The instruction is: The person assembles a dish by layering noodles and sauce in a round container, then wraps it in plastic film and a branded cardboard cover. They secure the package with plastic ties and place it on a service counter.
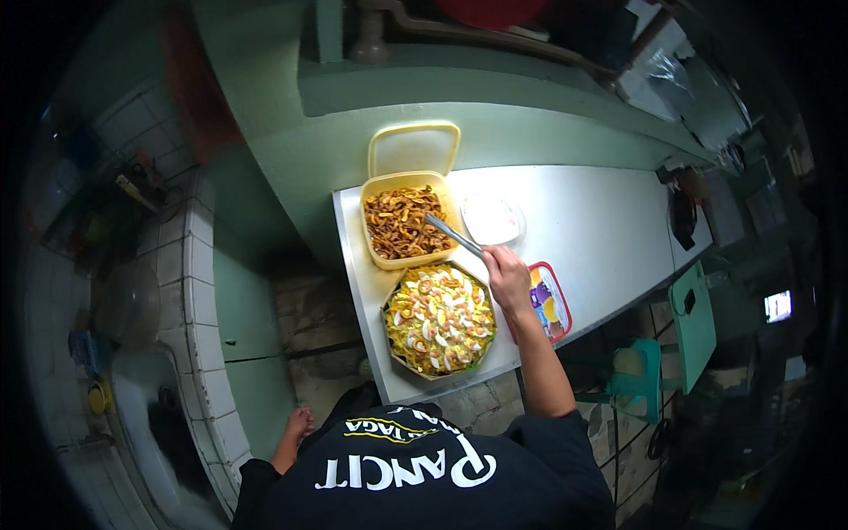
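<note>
My right hand grips grey metal tongs, whose tips reach into a yellow plastic container of brown fried strips. Whether the tips pinch any strips, I cannot tell. Just nearer to me lies an octagonal tray of yellow noodles topped with egg slices and small orange-pink pieces. My left hand hangs low beside my body, off the table, with its fingers curled and nothing visible in them. A red-rimmed tub with a colourful label sits by my right forearm, which partly hides it.
The yellow container's lid leans upright against the green wall. Right of that container stands a round-cornered tub with white contents. All rest on a white table. A teal stool is at right; a white-tiled counter stands left.
</note>
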Motion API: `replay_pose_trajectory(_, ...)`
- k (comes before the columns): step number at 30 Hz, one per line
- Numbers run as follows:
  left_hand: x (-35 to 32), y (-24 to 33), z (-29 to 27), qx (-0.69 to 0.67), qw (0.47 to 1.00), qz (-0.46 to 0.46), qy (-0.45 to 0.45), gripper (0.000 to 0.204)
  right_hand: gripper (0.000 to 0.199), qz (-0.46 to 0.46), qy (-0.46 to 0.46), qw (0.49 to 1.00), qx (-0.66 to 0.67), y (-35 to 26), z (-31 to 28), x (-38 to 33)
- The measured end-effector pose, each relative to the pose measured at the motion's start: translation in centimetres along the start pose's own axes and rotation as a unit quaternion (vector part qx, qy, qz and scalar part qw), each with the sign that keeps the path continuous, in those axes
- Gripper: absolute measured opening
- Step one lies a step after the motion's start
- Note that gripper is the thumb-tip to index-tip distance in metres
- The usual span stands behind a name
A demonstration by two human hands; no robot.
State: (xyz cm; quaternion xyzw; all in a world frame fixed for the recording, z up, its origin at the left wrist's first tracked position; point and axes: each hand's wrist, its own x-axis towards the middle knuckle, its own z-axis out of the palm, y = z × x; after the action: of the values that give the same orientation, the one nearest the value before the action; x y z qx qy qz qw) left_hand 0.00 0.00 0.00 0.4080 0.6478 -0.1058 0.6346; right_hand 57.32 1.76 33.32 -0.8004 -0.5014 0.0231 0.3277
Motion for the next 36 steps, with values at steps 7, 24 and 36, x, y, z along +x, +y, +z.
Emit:
replay_pose_trajectory(7,-0.2,4.5,0.6,0.049,0.999,0.007,-0.013,0.029,0.026,0.236,0.034,0.969,0.068,5.0,-3.5,-13.8)
replay_pose_trajectory(24,0.1,5.3,-0.5,0.065,0.998,0.005,-0.002,0.029,0.025,0.231,0.023,0.972,-0.041,2.3,-2.8,-19.0)
replay_pose_trajectory(36,0.6,2.4,0.5,-0.045,0.999,0.0,-0.001,0.033,0.019,-0.034,0.06,0.998,-0.005,0.2,0.3,-3.7)
